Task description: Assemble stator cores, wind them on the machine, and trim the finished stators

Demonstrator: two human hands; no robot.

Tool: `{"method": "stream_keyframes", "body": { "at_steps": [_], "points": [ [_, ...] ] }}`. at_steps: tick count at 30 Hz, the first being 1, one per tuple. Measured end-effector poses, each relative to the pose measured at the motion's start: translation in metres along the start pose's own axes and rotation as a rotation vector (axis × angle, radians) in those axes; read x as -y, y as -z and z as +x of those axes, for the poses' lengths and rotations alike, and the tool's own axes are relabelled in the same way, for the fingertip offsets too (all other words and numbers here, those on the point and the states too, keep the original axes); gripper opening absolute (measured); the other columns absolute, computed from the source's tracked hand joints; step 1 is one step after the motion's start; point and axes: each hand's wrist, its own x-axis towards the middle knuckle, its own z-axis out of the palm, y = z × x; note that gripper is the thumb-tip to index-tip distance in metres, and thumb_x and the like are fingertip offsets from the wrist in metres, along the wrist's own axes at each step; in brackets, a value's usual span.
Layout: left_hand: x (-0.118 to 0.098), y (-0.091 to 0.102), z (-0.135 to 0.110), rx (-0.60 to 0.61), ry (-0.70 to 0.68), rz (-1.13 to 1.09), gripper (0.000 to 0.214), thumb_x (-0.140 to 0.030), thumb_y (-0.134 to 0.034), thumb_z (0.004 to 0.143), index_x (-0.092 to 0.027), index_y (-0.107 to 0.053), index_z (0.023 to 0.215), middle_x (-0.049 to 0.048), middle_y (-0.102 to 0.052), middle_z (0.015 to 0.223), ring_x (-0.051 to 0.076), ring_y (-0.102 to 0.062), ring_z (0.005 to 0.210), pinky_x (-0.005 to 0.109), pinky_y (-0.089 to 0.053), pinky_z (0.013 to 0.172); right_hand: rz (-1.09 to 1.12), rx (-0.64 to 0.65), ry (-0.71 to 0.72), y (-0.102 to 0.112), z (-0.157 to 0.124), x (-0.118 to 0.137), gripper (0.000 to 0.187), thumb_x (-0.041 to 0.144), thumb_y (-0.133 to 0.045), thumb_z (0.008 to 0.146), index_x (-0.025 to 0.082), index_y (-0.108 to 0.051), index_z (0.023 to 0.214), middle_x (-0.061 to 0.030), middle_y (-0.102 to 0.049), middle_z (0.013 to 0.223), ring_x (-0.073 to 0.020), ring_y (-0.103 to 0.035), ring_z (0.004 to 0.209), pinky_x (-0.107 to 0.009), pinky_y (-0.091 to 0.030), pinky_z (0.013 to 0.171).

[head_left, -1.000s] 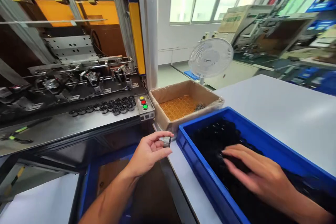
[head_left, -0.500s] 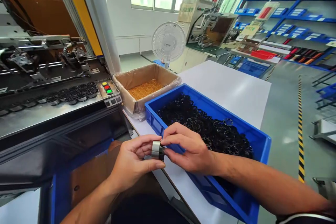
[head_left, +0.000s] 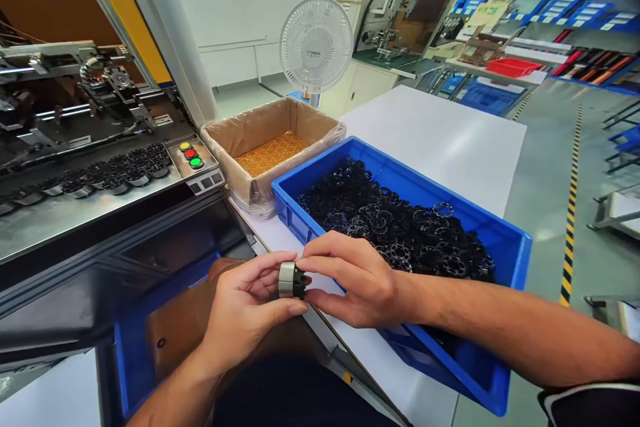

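A short metal motor stator with a black toothed plastic end is held between my hands, with that end turned to the right. My left hand grips its metal body, fingers behind and thumb along the near side. At the black end, the fingertips of my right hand close in from above and below, the index finger touching the upper edge. A blue crate piled with black toothed plastic rings lies under and beyond my right forearm.
Left stands a machine whose metal ledge carries several similar black-topped stators, beside a panel of coloured buttons. A plastic-lined carton holds orange-brown pieces. Behind are a white fan and a white tabletop.
My view has tipped downward and shifted slightly. Both hands keep the stator in nearly the same place, and more of its black toothed end shows between my right fingertips.
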Motion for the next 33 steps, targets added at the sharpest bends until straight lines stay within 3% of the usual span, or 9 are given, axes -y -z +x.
{"method": "stream_keyframes", "body": {
  "at_steps": [7,12,15,17,19,21,25,30,33],
  "points": [
    [0.005,0.006,-0.002,0.001,-0.011,0.082,0.049,-0.002,-0.09,0.052,-0.02,-0.08,0.097,0.0037,-0.082,0.083,0.019,-0.078,0.074,0.017,-0.062,0.067,-0.133,0.011,0.074,0.0,0.002,0.006,0.026,0.022,-0.067,0.091,0.004,-0.063,0.109,-0.015,-0.068,0.091,-0.019,-0.066,0.083,-0.03,-0.059,0.072],
    [0.015,0.01,-0.008,-0.013,0.019,0.283,0.042,-0.029,-0.077,0.081,-0.021,-0.072,0.121,0.0093,-0.077,0.115,0.023,-0.075,0.098,0.024,-0.061,0.085,-0.173,0.046,0.111,0.004,0.006,-0.01,0.028,0.032,-0.066,0.093,0.005,-0.065,0.103,-0.0138,-0.07,0.093,-0.0191,-0.067,0.084,-0.03,-0.058,0.075],
    [0.015,0.014,-0.007,-0.054,0.074,0.345,0.045,-0.037,-0.064,0.091,-0.023,-0.063,0.134,0.0102,-0.065,0.137,0.024,-0.072,0.108,0.027,-0.058,0.094,-0.333,0.16,-0.279,0.037,0.01,-0.05,0.045,0.048,-0.065,0.091,0.01,-0.064,0.115,-0.0117,-0.07,0.105,-0.019,-0.065,0.096,-0.032,-0.056,0.087],
    [0.012,0.019,-0.003,-0.076,0.065,0.406,0.047,-0.041,-0.065,0.09,-0.022,-0.063,0.133,0.0105,-0.066,0.134,0.022,-0.073,0.103,0.026,-0.058,0.093,-0.572,0.36,-0.764,0.068,0.007,-0.08,0.042,0.044,-0.058,0.097,0.012,-0.061,0.124,-0.0124,-0.067,0.117,-0.0197,-0.063,0.105,-0.035,-0.052,0.095],
    [0.007,0.026,0.003,-0.069,0.051,0.476,0.049,-0.043,-0.069,0.087,-0.021,-0.065,0.13,0.0106,-0.069,0.127,0.021,-0.074,0.098,0.024,-0.058,0.091,-0.65,0.529,-0.991,0.092,0.0,-0.105,0.031,0.032,-0.061,0.096,0.008,-0.066,0.115,-0.0154,-0.069,0.112,-0.0236,-0.066,0.102,-0.04,-0.052,0.093],
    [0.004,0.034,0.01,-0.07,0.081,0.485,0.051,-0.043,-0.071,0.085,-0.021,-0.064,0.13,0.0097,-0.071,0.123,0.019,-0.074,0.097,0.022,-0.058,0.09,-0.621,0.703,-1.076,0.1,-0.011,-0.122,0.021,0.026,-0.067,0.092,0.009,-0.069,0.105,-0.0125,-0.071,0.104,-0.0233,-0.067,0.097,-0.041,-0.055,0.089],
    [0.003,0.043,0.016,-0.161,0.114,0.365,0.047,-0.041,-0.074,0.083,-0.021,-0.065,0.124,0.0074,-0.073,0.114,0.015,-0.073,0.086,0.02,-0.059,0.081,-0.558,1.011,-1.171,0.087,-0.03,-0.137,0.021,0.032,-0.066,0.094,0.014,-0.066,0.106,-0.0062,-0.068,0.107,-0.0193,-0.067,0.096,-0.039,-0.057,0.086],
    [0.004,0.037,0.009,-0.156,-0.169,0.539,0.024,-0.028,-0.081,0.074,-0.023,-0.075,0.097,0.0019,-0.069,0.098,0.013,-0.067,0.082,0.016,-0.055,0.071,-0.554,1.215,-1.193,0.078,-0.034,-0.143,0.025,0.033,-0.066,0.094,0.014,-0.065,0.111,-0.0069,-0.067,0.112,-0.0212,-0.066,0.101,-0.042,-0.057,0.088],
    [0.0,0.034,0.003,-0.139,-0.331,0.7,0.028,-0.022,-0.08,0.076,-0.028,-0.076,0.102,0.0011,-0.066,0.099,0.013,-0.064,0.087,0.016,-0.052,0.071,-0.566,1.264,-1.168,0.076,-0.033,-0.143,0.024,0.033,-0.065,0.094,0.014,-0.065,0.109,-0.0066,-0.067,0.111,-0.0212,-0.066,0.1,-0.041,-0.057,0.088]
  ]
}}
